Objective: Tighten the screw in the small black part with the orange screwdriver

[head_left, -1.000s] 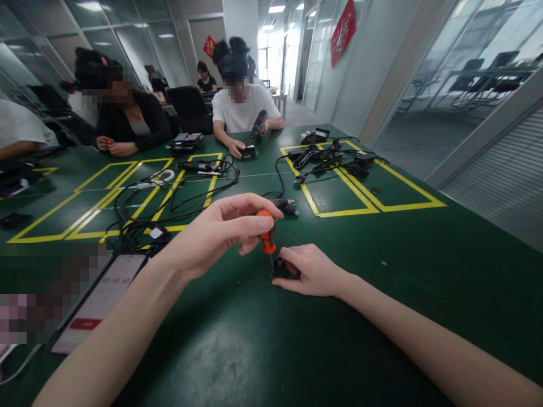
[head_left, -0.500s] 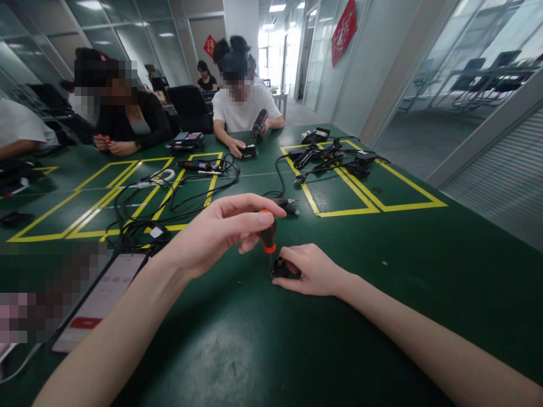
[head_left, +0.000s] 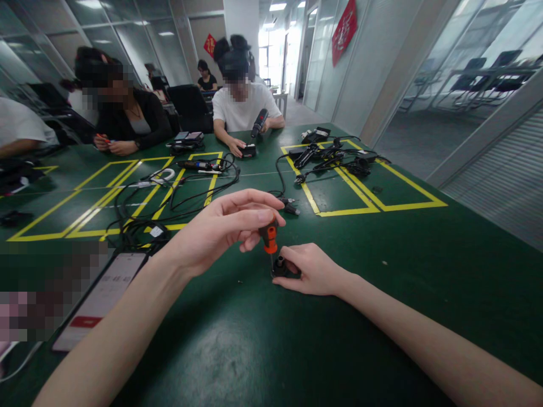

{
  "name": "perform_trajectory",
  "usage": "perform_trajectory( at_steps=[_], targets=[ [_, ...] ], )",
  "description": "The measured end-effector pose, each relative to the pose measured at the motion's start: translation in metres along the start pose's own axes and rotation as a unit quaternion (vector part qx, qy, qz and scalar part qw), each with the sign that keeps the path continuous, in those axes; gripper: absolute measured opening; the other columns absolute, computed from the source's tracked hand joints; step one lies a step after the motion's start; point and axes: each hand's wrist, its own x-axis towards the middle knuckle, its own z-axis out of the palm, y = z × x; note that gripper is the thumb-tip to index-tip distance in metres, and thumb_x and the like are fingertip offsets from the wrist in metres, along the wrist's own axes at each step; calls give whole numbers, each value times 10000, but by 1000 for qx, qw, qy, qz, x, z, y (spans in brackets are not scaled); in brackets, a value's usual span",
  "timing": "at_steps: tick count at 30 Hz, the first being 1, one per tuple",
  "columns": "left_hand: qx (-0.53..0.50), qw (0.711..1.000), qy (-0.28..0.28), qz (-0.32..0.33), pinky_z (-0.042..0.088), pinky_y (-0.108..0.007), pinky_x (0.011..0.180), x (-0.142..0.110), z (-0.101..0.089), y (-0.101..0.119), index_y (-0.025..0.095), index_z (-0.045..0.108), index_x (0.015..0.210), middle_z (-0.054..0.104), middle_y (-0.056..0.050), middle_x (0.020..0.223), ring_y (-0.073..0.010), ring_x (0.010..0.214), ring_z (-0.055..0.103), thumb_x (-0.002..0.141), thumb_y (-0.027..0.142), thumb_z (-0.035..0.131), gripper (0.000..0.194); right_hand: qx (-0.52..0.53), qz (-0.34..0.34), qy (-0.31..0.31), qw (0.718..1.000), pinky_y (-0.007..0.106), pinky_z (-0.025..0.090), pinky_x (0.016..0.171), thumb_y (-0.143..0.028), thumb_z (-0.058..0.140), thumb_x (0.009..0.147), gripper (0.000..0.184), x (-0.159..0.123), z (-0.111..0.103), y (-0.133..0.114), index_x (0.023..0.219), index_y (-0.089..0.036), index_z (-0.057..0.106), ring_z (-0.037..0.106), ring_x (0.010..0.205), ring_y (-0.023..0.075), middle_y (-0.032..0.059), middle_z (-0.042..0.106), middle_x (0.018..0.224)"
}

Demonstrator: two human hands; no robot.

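My left hand (head_left: 220, 229) pinches the top of a small orange-and-black screwdriver (head_left: 270, 238), held upright with its thin shaft pointing down. The tip meets a small black part (head_left: 281, 268) that rests on the green table (head_left: 237, 339). My right hand (head_left: 311, 269) lies on the table with its fingers curled around that black part, steadying it. Most of the part is hidden under my right fingers.
A phone (head_left: 99, 299) lies at the near left, beside a tangle of black cables (head_left: 169, 198). More black cables and adapters (head_left: 335, 158) sit inside yellow tape rectangles at the far right. Across the table sit other people; one holds a black power screwdriver (head_left: 258, 122).
The screwdriver handle has turned between my left fingers, showing different orange and black faces. Both hands and the black part stay in nearly the same place.
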Motion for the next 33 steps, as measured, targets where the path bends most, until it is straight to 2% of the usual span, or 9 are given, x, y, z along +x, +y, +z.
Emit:
perform_trajectory(
  at_steps=[5,11,15,18,22,27,30,33],
  targets=[
    [24,999,22,3,354,-176,458,-1,-1,0,149,808,867,705,-18,771,-47,509,496,728,256,901,199,-2,4,-4,1000,246,305,574,-426,710,934,336,0,-1,-1,846,-221,459,532,576,142,-24,592,674],
    [-22,1000,-14,3,464,-197,490,0,2,3,128,788,880,805,-110,970,-96,575,597,791,272,824,173,1,-2,0,1000,245,299,569,-432,698,939,334,0,0,0,845,-223,456,538,581,150,-24,578,666],
    [-28,999,-17,-3,463,-188,482,1,0,2,136,795,918,797,-78,914,-77,539,575,808,253,816,161,2,0,-1,1000,246,301,570,-426,706,932,335,0,0,0,850,-224,452,536,577,149,-26,578,666],
    [-19,1000,2,-2,413,-170,456,0,-2,0,162,816,1007,763,-38,898,-50,520,544,785,243,852,239,-1,-1,1,1000,246,308,579,-413,711,933,327,1,0,0,858,-221,456,538,580,147,-24,587,676],
    [0,1000,14,-4,381,-160,451,0,-2,0,140,814,928,698,-6,748,-41,505,518,755,269,889,228,-3,-4,4,1000,242,303,579,-407,726,925,341,0,0,-1,852,-222,449,535,578,144,-28,583,672],
    [10,1000,-5,-9,430,-175,461,0,-1,0,133,711,886,805,-80,960,-51,493,569,743,296,907,292,-4,-4,5,1000,243,293,566,-420,721,925,365,0,1,0,827,-226,427,533,576,144,-28,578,669],
    [9,1000,-9,-15,418,-168,443,0,-1,-1,147,667,888,801,-58,892,-56,479,569,722,280,923,333,-3,-3,3,1000,245,289,564,-429,713,929,357,0,0,0,836,-225,435,541,583,149,-27,579,669],
    [19,1000,-2,-6,374,-152,418,0,0,-1,144,722,932,742,-3,795,-38,473,529,694,250,935,337,-5,-5,8,1000,248,288,566,-429,711,929,355,0,0,1,835,-225,437,534,578,147,-24,580,673]
  ],
)
